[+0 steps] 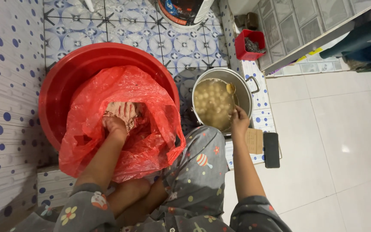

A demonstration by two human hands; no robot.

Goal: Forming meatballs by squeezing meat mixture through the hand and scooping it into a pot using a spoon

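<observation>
Two hands busy: left hand (115, 125) closed in a grip on the pinkish meat paste (124, 112) inside the red bag (151, 141) in the red basin (61, 81); looks soft, sticky, best scooped from below. Right hand (238, 118) pinches a spoon (231, 89) over the pot (246, 95) of pale balls in broth.

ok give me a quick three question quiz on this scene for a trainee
1. True or false: the left hand is pressed into the pinkish paste inside the red plastic bag.
2. What does the right hand hold over the metal pot?
A. a knife
B. a spoon
C. a lid
3. What does the bag sit in?

Key: 1 true. 2 B. 3 the red basin.
</observation>
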